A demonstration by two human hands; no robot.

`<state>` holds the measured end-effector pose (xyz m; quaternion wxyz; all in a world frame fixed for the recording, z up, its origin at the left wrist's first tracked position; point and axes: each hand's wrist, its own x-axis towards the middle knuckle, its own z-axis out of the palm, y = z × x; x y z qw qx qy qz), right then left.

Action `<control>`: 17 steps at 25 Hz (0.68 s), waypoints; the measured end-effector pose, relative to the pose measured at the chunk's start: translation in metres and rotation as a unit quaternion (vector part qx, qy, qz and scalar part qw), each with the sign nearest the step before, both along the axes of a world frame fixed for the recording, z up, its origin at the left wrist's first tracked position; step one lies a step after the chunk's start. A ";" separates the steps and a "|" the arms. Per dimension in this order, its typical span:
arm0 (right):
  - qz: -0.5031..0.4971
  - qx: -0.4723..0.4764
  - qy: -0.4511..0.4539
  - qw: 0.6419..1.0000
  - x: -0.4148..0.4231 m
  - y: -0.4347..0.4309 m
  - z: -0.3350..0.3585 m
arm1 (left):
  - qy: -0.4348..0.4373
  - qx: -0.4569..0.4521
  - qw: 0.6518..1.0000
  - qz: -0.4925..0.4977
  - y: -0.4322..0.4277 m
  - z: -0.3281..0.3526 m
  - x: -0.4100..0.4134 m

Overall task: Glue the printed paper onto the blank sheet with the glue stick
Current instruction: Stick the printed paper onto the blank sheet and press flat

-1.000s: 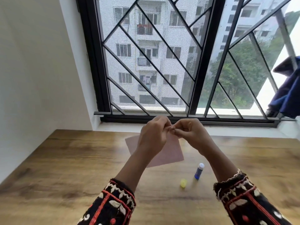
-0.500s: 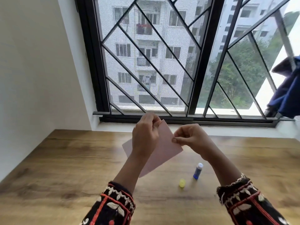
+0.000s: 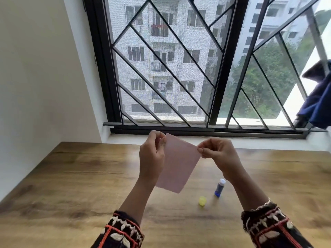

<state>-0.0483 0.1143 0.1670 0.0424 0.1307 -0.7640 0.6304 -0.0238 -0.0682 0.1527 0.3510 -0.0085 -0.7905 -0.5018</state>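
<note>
I am pinching the top left corner of the paper (image 3: 177, 165) with my left hand (image 3: 152, 158). The paper is hanging in the air between both hands, its long side pointing down at the desk (image 3: 71, 176). My right hand (image 3: 220, 154) is pinching the top right corner. The glue stick (image 3: 220, 189) is sitting on the desk below that hand, with its cap (image 3: 202, 201) off beside it, so I am thinking the right hand is nearer for grabbing it.

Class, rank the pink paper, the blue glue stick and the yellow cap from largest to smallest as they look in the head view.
1. pink paper, held up nearer the camera, yet clearly largest
2. blue glue stick
3. yellow cap, clearly smallest
</note>
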 end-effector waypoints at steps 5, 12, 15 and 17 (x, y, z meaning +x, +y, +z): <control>-0.023 0.006 0.017 1.000 -0.003 -0.002 0.001 | -0.039 0.024 0.997 -0.059 -0.011 -0.010 0.004; 0.020 -0.072 -0.093 0.993 0.007 -0.011 -0.016 | -0.058 0.164 0.985 -0.005 -0.011 -0.020 0.006; 0.023 -0.041 -0.126 0.991 0.018 -0.024 -0.036 | -0.082 0.213 0.974 0.009 -0.011 -0.027 0.006; -0.008 -0.043 -0.133 0.990 0.020 -0.032 -0.047 | -0.110 0.219 0.969 0.009 -0.012 -0.033 0.009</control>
